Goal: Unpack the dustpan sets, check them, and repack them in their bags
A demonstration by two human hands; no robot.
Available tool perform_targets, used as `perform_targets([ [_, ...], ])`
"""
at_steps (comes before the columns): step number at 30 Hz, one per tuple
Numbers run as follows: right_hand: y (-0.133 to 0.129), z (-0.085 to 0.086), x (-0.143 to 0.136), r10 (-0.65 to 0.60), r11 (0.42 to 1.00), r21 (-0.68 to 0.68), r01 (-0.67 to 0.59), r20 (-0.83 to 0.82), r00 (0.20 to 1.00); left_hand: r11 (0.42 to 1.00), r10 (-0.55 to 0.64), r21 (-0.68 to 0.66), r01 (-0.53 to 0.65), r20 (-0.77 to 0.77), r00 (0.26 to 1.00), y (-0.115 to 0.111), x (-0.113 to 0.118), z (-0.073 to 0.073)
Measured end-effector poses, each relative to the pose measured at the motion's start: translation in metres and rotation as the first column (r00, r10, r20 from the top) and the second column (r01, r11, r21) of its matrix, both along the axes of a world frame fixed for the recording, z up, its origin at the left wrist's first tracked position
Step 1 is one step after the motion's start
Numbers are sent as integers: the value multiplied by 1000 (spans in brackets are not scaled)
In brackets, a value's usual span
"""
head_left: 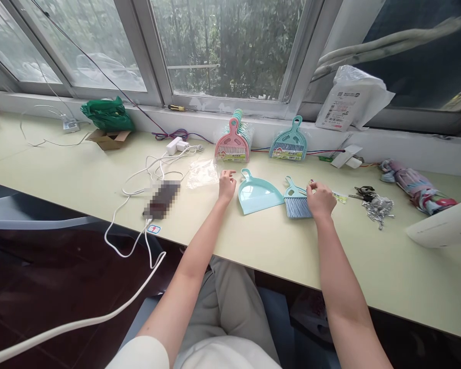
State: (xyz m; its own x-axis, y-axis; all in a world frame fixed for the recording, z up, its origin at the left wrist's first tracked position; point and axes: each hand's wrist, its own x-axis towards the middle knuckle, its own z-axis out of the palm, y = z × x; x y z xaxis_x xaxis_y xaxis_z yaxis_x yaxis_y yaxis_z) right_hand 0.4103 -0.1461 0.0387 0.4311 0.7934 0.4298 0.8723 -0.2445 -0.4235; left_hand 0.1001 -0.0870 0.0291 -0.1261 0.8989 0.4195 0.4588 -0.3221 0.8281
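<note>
My left hand [227,185] rests just left of a light-blue dustpan [259,196], its fingers loosely bent and apart with nothing in them. A crumpled clear plastic bag [202,174] lies at its other side. The small matching brush [297,205], with blue-grey bristles, lies at the dustpan's right corner. My right hand [321,200] is closed in a pinch at the brush's right end; what its fingertips hold is hidden. A printed label card [340,197] shows partly from behind this hand.
Packaged pink dustpan sets [232,143] and a teal one [292,141] lean at the window ledge. Left are a phone-like pixelated object [162,199], white cables [128,193] and a green bag [107,114]. Right are keys [364,193], a folded umbrella [418,187] and a white cylinder [443,225].
</note>
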Motion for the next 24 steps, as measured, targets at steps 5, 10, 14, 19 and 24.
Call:
perform_targets([
  [5, 0, -1, 0, -5, 1000, -8, 5, -9, 1000, 1000, 3, -12, -3, -14, 1000, 1, 0, 0],
  [10, 2, -7, -4, 57, 987, -149, -55, 10, 998, 1000, -19, 0, 19, -20, 1000, -1, 1, -1],
  [14, 4, -12, -12, 78, 972, -226, -59, 76, 994, 999, -38, -10, 38, -23, 999, -5, 3, 0],
  [19, 4, -14, -19, 81, 969, -240, -63, 68, 994, 998, -61, -21, 61, -17, 998, -7, 6, 0],
  [24, 4, -12, -24, 83, 985, -153, -75, 40, 996, 994, -82, -71, 79, -40, 996, -5, 6, -4],
])
